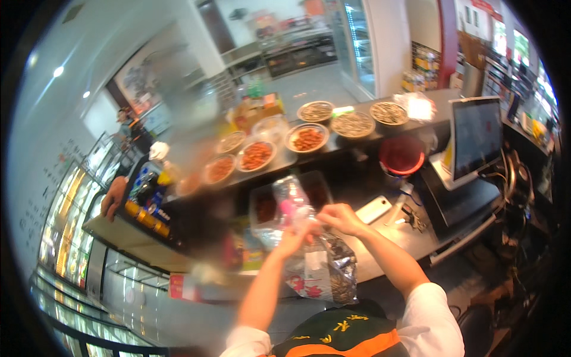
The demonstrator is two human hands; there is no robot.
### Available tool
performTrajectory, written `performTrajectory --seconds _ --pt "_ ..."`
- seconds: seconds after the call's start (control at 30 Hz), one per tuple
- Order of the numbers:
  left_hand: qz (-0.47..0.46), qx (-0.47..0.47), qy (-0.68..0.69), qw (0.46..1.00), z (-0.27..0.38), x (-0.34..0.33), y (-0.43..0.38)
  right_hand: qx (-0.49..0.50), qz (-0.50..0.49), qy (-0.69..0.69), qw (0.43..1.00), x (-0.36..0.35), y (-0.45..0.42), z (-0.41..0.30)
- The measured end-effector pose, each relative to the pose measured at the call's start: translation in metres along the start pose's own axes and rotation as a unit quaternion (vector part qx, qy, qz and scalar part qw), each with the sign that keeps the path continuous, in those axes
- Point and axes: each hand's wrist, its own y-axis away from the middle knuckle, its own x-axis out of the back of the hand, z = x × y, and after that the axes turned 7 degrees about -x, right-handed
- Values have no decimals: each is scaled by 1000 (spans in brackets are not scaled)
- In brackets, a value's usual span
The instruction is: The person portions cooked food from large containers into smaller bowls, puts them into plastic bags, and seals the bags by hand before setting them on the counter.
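My left hand (296, 241) is closed around a crinkled clear plastic bag (289, 192) with something pink in or on it. Close by on its right, my right hand (341, 218) has its fingers curled at the bag's edge; blur hides whether they pinch it. Below both hands lies a larger foil bag (328, 276) with a white panel and red print, against the counter's front edge. Behind the clear bag is a plastic container (263, 207) with dark reddish contents, partly covered by the bag.
Bowls of reddish food (256, 156) and bowls of pale, thin pieces (352, 125) line the raised shelf. A red bin (401, 156), a white phone-like device (374, 209) and a monitor (477, 136) are to the right. Bottles (147, 214) stand left. A person (134, 131) is in the background.
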Motion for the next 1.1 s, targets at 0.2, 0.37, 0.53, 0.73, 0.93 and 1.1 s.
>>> performTrajectory --seconds 0.2,0.37,0.53,0.73,0.93,1.1 --pt "90 117 121 982 6 16 1 33 156 -95 983 -61 40 -11" --pt "91 95 46 990 3 12 1 229 224 205 925 -77 44 0" --pt "59 -56 -122 989 15 -6 3 217 165 95 957 -44 30 -1" --pt "16 -330 -576 748 28 -21 18 92 7 -108 990 -36 10 0" --pt "96 -479 -616 618 17 -18 -3 41 4 -41 998 -24 7 2" --pt "162 -491 -573 636 11 -23 -17 81 -85 -70 991 -2 -2 17"
